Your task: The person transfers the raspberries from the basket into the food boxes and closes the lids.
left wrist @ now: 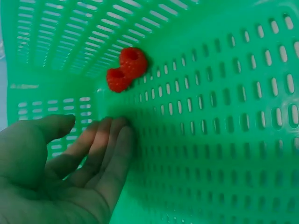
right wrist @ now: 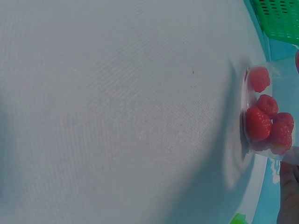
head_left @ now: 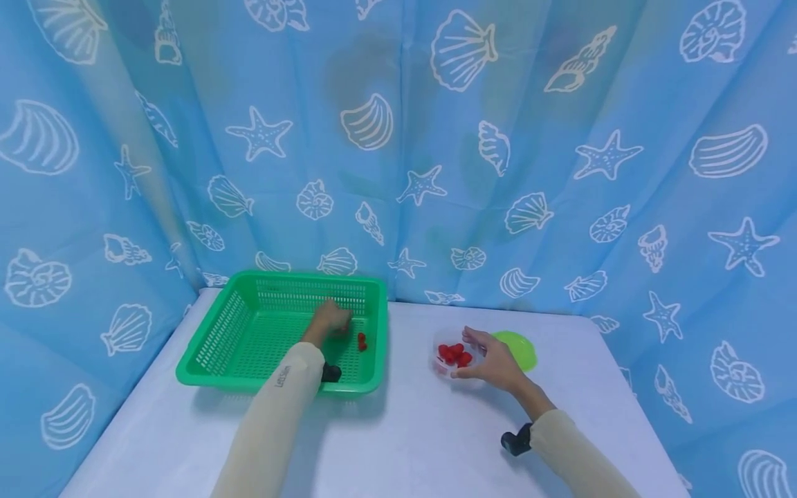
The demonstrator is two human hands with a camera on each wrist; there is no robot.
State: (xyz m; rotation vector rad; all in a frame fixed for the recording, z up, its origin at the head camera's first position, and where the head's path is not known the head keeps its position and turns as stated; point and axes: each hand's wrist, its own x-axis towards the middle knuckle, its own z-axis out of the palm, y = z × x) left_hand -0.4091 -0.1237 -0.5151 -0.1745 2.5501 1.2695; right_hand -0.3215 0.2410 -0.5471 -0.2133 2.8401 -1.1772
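My left hand [head_left: 334, 317] reaches into the green basket [head_left: 187, 365] near its right end. In the left wrist view, the fingers [left wrist: 114, 163] are loosely bent with nothing between them and the thumb. Two red raspberries [left wrist: 133, 62] touch each other on the basket floor, just beyond the fingertips. On the table, my right hand [head_left: 498, 363] grips a small clear plastic container [head_left: 438, 339], thumb on the near side and fingers on the far side. Several raspberries [right wrist: 258, 123] lie inside it. Only part of the right hand shows in the right wrist view.
A bright green round lid [head_left: 518, 349] lies on the table behind the right hand. The white-covered table [head_left: 411, 443] stands against a blue curtain [head_left: 398, 152] printed with white shells and starfish. A gap of tabletop separates basket and container.
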